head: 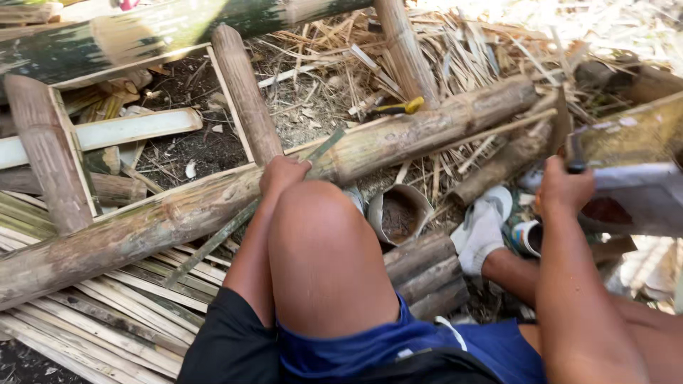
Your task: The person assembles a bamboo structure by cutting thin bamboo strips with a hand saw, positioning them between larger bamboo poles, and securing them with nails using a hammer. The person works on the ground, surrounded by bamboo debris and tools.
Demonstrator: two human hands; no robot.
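I am sitting on the ground, looking down past my bare knee at a work area littered with bamboo. My left hand (283, 173) is curled closed, gripping a thin green bamboo strip (235, 226) where it crosses a thick, weathered bamboo pole (235, 203). The strip runs slantwise from just beyond my knuckles down toward a bundle of flat split slats (107, 313) lying below and to the left of that hand. The pole lies crosswise directly under my left hand and stretches far to both sides. My right hand (563, 188) is clenched around the dark handle of a blade (573, 153), raised near a grey board (640, 192) on its far side. A yellow-handled tool (397, 108) lies beyond the pole, between my hands. The strip looks light, springy and thin, probably with sharp splintery edges, so I judge it best pinched flat near where it rests on the pole. The pole looks heavy and rigid.
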